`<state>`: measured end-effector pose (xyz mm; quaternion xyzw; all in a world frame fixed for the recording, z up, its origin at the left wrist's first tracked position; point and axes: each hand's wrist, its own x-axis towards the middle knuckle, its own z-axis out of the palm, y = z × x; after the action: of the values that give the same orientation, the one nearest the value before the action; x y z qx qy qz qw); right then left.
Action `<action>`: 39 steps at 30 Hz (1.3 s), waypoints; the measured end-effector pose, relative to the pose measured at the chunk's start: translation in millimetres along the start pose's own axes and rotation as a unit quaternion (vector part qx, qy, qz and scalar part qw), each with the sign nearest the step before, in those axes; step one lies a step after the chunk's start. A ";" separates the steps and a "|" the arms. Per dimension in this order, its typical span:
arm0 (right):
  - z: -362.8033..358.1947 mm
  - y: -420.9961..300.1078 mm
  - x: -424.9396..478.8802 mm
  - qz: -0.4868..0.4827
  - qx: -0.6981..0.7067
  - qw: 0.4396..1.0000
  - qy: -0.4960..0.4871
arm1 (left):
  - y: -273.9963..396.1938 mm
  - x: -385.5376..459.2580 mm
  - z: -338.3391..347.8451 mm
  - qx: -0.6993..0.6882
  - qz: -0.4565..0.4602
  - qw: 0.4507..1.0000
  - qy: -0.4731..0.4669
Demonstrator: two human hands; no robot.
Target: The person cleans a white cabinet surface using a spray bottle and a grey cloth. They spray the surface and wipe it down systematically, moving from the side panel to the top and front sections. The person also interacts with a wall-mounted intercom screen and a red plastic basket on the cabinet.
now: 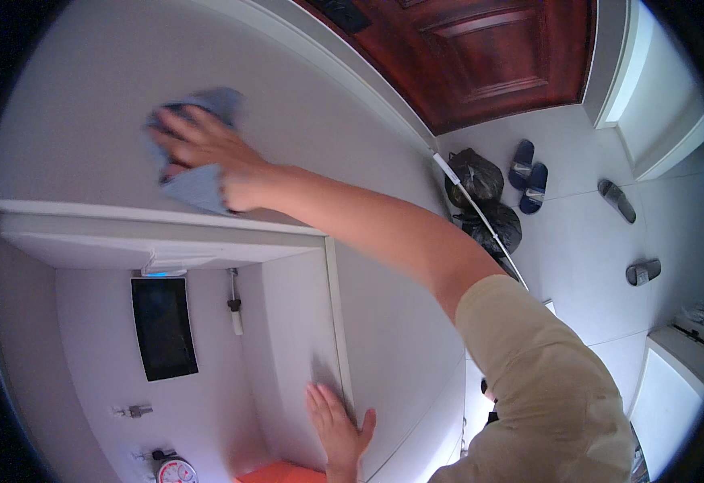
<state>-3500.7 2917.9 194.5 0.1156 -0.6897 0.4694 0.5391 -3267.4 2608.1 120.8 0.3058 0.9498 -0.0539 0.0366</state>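
Note:
My right hand (207, 142) presses a blue-grey cloth (198, 187) flat against the grey wall panel (104, 139), above a recessed niche. Hand and cloth are blurred, and parts of the cloth stick out past the fingers and beneath the palm. Lower down, my left hand (337, 425) rests palm-in against the niche's side wall (300, 314), near its pale edge trim (338, 326). Its thumb is spread from the fingers and it holds nothing. A beige short sleeve (539, 356) covers my right upper arm.
Inside the niche are a black panel (164, 329), a round pressure gauge (177, 471), pipe fittings (134, 412) and an orange object (282, 473). Black rubbish bags (475, 175), a white pole (478, 211), blue slides (533, 187) and grey slippers (617, 199) lie near a red-brown door (490, 54).

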 end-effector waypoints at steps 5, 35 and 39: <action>12.1 110.5 5.5 0.172 0.020 0.985 0.013 | 7.4 75.8 10.0 -0.040 0.024 0.999 -0.009; 18.7 273.9 -143.9 0.434 -0.050 0.900 -0.011 | 5.2 83.2 4.2 -0.087 0.025 0.993 -0.070; 26.3 156.1 29.0 0.069 -0.003 0.998 -0.007 | -1.2 75.7 8.6 -0.092 0.017 0.994 -0.054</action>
<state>-3632.6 2990.8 138.2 0.0695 -0.7012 0.5022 0.5013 -3329.2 2649.7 104.6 0.3139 0.9421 0.0183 0.1169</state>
